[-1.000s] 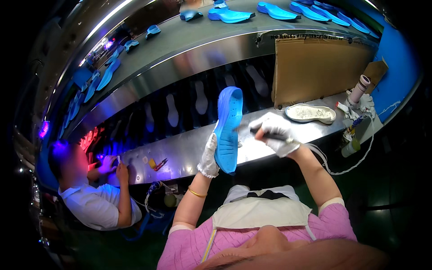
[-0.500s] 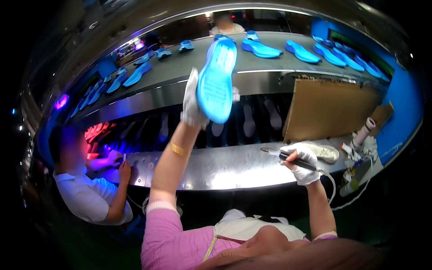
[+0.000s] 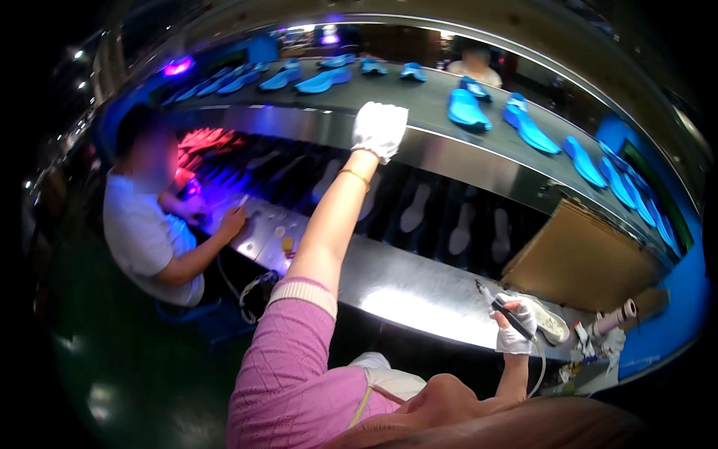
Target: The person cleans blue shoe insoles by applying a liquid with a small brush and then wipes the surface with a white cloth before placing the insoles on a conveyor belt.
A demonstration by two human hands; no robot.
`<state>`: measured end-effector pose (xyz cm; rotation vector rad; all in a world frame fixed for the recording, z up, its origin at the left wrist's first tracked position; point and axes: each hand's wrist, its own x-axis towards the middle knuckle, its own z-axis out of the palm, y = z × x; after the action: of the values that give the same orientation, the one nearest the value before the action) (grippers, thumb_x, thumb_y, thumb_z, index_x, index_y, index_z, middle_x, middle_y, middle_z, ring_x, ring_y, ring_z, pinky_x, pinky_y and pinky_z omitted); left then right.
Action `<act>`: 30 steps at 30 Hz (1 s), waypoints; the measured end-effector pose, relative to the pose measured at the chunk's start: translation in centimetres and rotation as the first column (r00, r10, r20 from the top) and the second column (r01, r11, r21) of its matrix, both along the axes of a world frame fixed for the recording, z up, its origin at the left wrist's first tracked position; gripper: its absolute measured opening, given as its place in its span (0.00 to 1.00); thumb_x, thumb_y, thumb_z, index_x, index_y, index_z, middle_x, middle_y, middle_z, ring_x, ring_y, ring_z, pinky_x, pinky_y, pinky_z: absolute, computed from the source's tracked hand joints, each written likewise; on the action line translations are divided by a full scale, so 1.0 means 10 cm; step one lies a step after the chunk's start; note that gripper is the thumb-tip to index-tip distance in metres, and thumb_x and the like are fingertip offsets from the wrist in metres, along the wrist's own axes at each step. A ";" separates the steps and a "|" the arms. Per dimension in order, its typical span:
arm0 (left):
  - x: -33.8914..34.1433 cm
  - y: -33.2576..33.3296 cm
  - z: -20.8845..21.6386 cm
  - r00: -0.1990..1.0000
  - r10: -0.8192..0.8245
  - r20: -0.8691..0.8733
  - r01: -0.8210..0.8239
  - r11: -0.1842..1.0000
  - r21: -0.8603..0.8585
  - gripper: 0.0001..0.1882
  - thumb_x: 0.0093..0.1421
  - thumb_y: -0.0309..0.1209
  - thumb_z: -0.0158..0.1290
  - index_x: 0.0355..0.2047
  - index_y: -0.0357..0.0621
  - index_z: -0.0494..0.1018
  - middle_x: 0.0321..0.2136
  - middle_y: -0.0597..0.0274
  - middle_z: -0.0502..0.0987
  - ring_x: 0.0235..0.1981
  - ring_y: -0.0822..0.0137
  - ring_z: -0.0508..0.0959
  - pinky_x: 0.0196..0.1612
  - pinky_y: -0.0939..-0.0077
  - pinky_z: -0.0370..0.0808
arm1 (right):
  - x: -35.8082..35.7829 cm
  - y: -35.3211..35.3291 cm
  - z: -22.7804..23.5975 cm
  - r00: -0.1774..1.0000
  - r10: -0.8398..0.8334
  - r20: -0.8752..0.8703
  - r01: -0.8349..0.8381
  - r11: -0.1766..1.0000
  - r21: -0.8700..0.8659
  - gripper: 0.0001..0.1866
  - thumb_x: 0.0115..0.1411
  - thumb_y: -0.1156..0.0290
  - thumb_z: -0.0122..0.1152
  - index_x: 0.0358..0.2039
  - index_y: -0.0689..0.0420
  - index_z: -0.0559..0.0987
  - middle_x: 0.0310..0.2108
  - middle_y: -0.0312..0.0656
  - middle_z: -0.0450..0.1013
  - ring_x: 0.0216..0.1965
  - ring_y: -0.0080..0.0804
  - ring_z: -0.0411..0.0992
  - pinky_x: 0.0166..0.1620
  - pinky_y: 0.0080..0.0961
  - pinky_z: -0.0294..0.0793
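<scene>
My left hand, in a white glove, reaches far forward to the front edge of the conveyor belt. Its fingers look folded into a fist, and no sole shows in it. To its right, blue shoe soles lie on the belt. Low on the right, my right hand wears a white glove with bare fingertips. It grips a black-handled brush like a pen, tip pointing up and left, with a pale hose trailing from its end. Just behind that hand, a whitish shoe sole rests on the metal bench.
Dark slots below the belt hold several greyish soles. A cardboard sheet leans at the right near a pinkish roll and crumpled white material. To the left, a co-worker sits at the bench under purple and red light.
The large blue sole that my left hand held up is out of that hand. The left hand is now a fist by the belt edge. The view has turned left; the right hand keeps the brush.
</scene>
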<state>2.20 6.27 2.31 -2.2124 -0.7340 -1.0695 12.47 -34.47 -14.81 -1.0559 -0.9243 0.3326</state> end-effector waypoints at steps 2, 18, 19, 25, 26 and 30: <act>0.02 0.16 -0.04 1.000 -0.018 0.001 0.018 1.000 -0.010 0.13 0.58 0.35 0.42 0.24 0.50 0.76 0.24 0.59 0.78 0.28 0.60 0.77 0.34 0.67 0.69 | 0.01 0.05 -0.07 0.995 0.073 -0.071 -0.069 0.996 0.059 0.13 0.47 0.85 0.63 0.32 0.58 0.72 0.36 0.46 0.74 0.32 0.29 0.73 0.39 0.24 0.73; -0.20 0.19 -0.02 0.991 0.014 -0.131 -0.032 0.990 -0.136 0.11 0.59 0.32 0.43 0.38 0.49 0.74 0.36 0.61 0.77 0.39 0.60 0.77 0.45 0.64 0.69 | 0.17 -0.08 -0.69 0.966 -0.029 -0.257 0.013 0.998 -0.062 0.13 0.48 0.80 0.65 0.34 0.57 0.72 0.33 0.45 0.75 0.26 0.30 0.73 0.30 0.22 0.73; -0.22 0.19 -0.02 0.987 0.030 -0.161 -0.057 0.985 -0.165 0.11 0.59 0.32 0.43 0.39 0.49 0.73 0.37 0.61 0.77 0.40 0.60 0.77 0.46 0.63 0.69 | 0.16 -0.05 -0.73 0.965 -0.018 -0.263 0.000 0.998 -0.066 0.13 0.48 0.80 0.65 0.34 0.57 0.72 0.33 0.45 0.75 0.26 0.30 0.73 0.30 0.22 0.73; -0.19 0.17 -0.02 0.991 0.033 -0.127 -0.054 0.985 -0.163 0.10 0.58 0.32 0.44 0.37 0.48 0.73 0.36 0.60 0.77 0.39 0.60 0.77 0.45 0.63 0.69 | 0.11 -0.08 -0.76 0.964 -0.065 -0.259 0.038 0.993 -0.108 0.13 0.48 0.79 0.66 0.34 0.57 0.73 0.33 0.45 0.75 0.26 0.30 0.73 0.30 0.22 0.73; -0.20 0.17 -0.02 0.991 0.027 -0.129 -0.047 0.987 -0.157 0.10 0.58 0.32 0.44 0.37 0.48 0.73 0.36 0.61 0.77 0.39 0.60 0.77 0.45 0.64 0.69 | 0.11 -0.09 -0.76 0.964 -0.069 -0.255 0.042 0.993 -0.111 0.13 0.48 0.79 0.66 0.34 0.57 0.73 0.33 0.45 0.75 0.26 0.30 0.73 0.30 0.21 0.73; -0.21 0.17 -0.04 0.993 0.020 -0.112 -0.037 0.989 -0.145 0.10 0.58 0.32 0.44 0.37 0.48 0.74 0.36 0.60 0.77 0.39 0.60 0.77 0.44 0.65 0.69 | 0.12 -0.10 -0.71 0.965 -0.057 -0.258 0.031 0.994 -0.105 0.13 0.48 0.79 0.65 0.34 0.57 0.73 0.33 0.46 0.75 0.25 0.30 0.73 0.30 0.21 0.72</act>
<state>0.10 7.93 1.88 -2.3562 -0.8161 -0.8965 13.65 -35.45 -21.91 -1.0929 -0.6529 0.4729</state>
